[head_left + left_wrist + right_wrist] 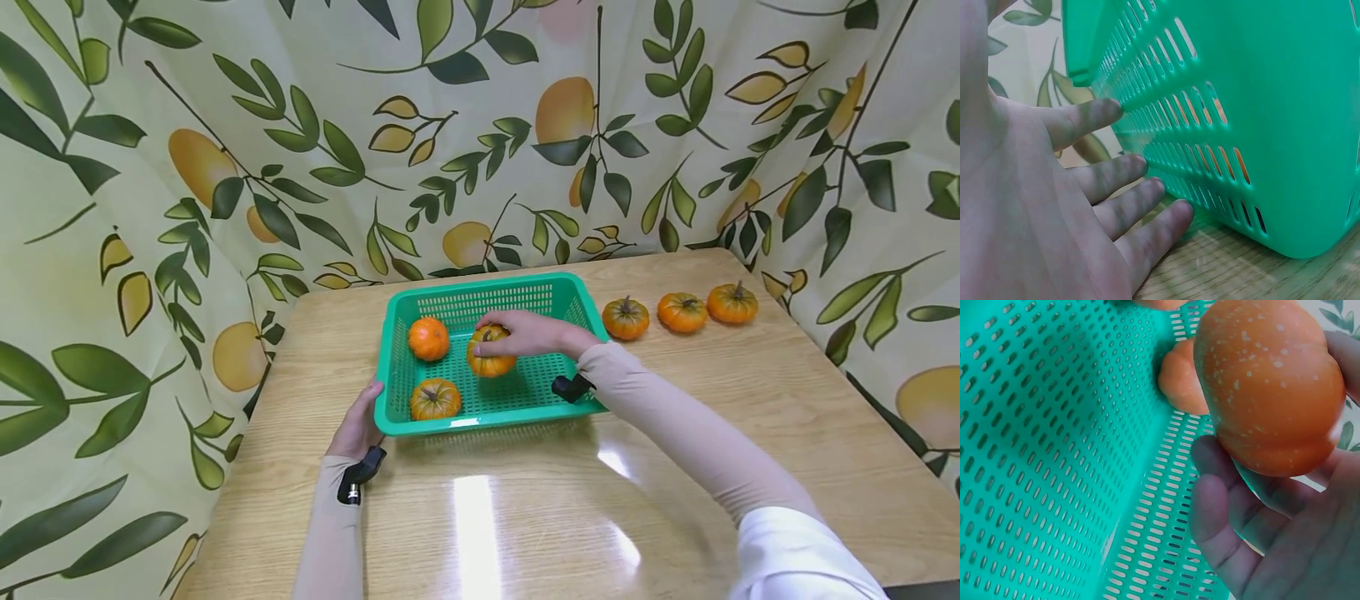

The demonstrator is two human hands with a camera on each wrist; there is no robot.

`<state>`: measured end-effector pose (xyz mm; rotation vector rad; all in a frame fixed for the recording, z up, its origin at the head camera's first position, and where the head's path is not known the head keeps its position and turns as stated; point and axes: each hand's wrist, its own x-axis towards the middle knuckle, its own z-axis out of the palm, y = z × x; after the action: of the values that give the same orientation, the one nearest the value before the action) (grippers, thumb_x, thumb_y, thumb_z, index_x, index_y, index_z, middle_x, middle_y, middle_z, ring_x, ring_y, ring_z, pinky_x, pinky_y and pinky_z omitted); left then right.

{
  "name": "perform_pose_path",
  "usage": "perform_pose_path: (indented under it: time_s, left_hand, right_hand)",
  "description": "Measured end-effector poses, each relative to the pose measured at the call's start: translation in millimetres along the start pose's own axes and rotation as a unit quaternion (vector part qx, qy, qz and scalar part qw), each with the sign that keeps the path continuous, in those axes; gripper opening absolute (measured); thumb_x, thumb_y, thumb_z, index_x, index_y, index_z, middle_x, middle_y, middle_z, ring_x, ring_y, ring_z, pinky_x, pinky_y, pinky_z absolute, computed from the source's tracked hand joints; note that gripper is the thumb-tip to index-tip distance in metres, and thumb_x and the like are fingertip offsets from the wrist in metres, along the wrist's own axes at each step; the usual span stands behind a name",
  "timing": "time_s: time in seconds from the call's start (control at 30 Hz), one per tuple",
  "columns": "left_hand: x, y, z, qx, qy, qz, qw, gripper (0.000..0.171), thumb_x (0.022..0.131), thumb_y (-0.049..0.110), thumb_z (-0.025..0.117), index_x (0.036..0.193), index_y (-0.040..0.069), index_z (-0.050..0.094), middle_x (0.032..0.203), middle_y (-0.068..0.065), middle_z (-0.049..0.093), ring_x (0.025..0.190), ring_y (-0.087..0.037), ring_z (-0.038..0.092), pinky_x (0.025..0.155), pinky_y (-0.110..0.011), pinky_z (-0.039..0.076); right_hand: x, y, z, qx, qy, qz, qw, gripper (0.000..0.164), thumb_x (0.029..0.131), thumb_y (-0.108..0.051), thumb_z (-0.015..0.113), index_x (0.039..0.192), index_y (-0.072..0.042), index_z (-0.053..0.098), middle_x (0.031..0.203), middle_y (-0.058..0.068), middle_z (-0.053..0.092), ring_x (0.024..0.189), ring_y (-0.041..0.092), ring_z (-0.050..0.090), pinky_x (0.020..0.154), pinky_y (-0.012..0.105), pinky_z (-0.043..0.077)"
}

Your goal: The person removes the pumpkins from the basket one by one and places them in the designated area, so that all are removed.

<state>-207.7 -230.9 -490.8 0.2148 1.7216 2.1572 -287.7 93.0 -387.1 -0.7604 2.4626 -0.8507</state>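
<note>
My right hand (pixel 528 331) grips a small orange pumpkin (pixel 487 354) inside the green plastic basket (pixel 480 427). The right wrist view shows this pumpkin (pixel 1272 394) close up, with fingers curled round its side and underneath. Two more pumpkins lie in the basket's left part: a redder one (pixel 429 339) at the back and a yellow-orange one (pixel 436 399) at the front. Against the basket's left outer side rests my left hand (pixel 358 425). In the left wrist view its fingers (pixel 1113 175) are fairly straight and spread, tips at the slotted wall (pixel 1235 125).
Right of the basket, three pumpkins stand in a row: a near one (pixel 626 318), a middle one (pixel 682 312) and a far one (pixel 732 303). All rest on a wooden table (pixel 540 517). A leaf-patterned curtain (pixel 480 125) hangs behind and along both sides.
</note>
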Motion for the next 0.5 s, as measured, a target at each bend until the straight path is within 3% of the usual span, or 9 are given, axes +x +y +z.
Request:
perform_pose_path:
  time_s: [0.23, 0.5]
  left_hand:
    - [0.6, -1.6, -1.3, 0.001, 0.006, -0.007, 1.0, 0.069, 0.103, 0.044, 0.033, 0.163, 0.022, 0.009, 0.152, 0.003, 0.034, 0.126, -0.006, 0.047, 0.108, -0.031, 0.035]
    - [-0.7, -1.7, -2.0, 0.009, 0.009, -0.006, 0.9999, 0.066, 0.104, 0.046, 0.033, 0.163, 0.024, 0.012, 0.15, 0.004, 0.037, 0.127, -0.007, 0.047, 0.106, -0.029, 0.037]
  right_hand:
    - [-11, 2, -6, 0.036, 0.04, 0.011, 0.998, 0.058, 0.095, -0.053, 0.062, 0.142, -0.02, 0.052, 0.124, 0.004, 0.064, 0.105, 0.022, 0.06, 0.089, 0.037, 0.052]
    - [-24, 2, -13, 0.073, 0.074, 0.008, 0.995, 0.055, 0.095, -0.049, 0.064, 0.14, -0.018, 0.054, 0.123, 0.006, 0.064, 0.102, 0.022, 0.062, 0.085, 0.034, 0.053]
